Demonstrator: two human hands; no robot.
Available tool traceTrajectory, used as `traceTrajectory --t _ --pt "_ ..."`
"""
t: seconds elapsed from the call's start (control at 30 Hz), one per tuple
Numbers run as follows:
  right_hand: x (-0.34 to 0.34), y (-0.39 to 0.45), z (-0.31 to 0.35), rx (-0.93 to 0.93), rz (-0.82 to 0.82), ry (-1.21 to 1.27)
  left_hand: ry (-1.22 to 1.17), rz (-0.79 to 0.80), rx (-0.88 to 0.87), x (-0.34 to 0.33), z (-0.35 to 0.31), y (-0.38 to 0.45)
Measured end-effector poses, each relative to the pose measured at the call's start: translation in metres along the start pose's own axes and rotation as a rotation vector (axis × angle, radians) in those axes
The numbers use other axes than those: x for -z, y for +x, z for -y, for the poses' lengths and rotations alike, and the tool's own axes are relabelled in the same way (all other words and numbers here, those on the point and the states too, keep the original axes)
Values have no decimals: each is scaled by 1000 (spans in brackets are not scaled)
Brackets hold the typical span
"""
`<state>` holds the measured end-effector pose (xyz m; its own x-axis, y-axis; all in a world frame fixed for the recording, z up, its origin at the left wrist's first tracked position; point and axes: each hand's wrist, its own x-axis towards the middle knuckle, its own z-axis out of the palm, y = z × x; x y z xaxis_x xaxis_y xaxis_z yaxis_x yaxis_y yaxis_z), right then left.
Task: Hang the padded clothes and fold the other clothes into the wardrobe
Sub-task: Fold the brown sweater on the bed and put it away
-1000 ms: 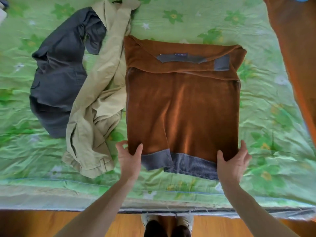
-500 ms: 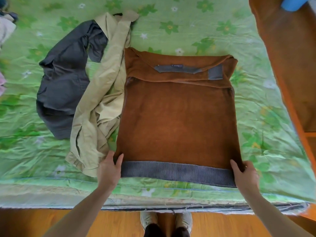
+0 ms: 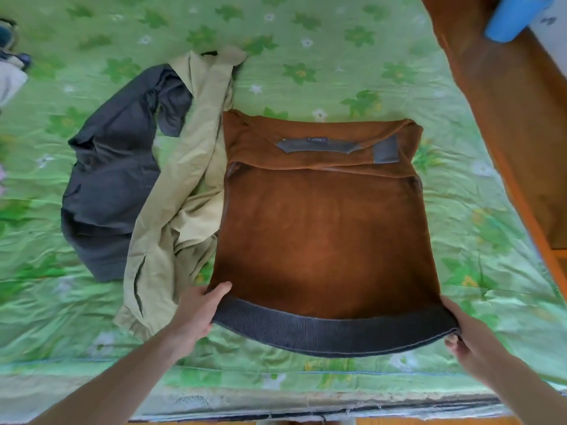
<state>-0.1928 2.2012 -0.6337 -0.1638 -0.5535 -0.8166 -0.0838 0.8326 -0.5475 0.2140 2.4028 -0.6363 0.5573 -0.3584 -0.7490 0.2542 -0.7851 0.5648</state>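
We see a brown sweater (image 3: 319,228) lying flat on the bed (image 3: 478,216), its sleeves folded in and its collar end farthest from us. Our left hand (image 3: 196,314) pinches the near left corner of the grey ribbed hem (image 3: 331,332), thumb on top; our right hand (image 3: 472,342) has its grip curled round the near right corner. The hem is raised slightly off the green floral sheet. Just beside the sweater's left edge lies a crumpled khaki garment (image 3: 181,191), overlapping a dark grey garment (image 3: 113,173) farther left.
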Motion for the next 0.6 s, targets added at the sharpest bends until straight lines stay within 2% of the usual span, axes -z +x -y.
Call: traceTrajectory --t 0.1,0.23,0.33,0.5,0.57,0.6 --pt "-18 6 29 -13 12 167 -132 101 55 13 -36 12" --pt "-43 21 68 -31 29 275 -346 172 47 18 -75 36" --pt "-57 39 95 -39 46 291 -431 93 38 9 -102 58" --pt "-86 82 149 -35 70 284 -423 -129 -67 -5 -150 98" --pt "-98 95 169 -49 65 275 -439 -163 -18 -8 -167 117" --pt "-105 103 176 -49 74 273 -467 -132 24 -6 -174 126"
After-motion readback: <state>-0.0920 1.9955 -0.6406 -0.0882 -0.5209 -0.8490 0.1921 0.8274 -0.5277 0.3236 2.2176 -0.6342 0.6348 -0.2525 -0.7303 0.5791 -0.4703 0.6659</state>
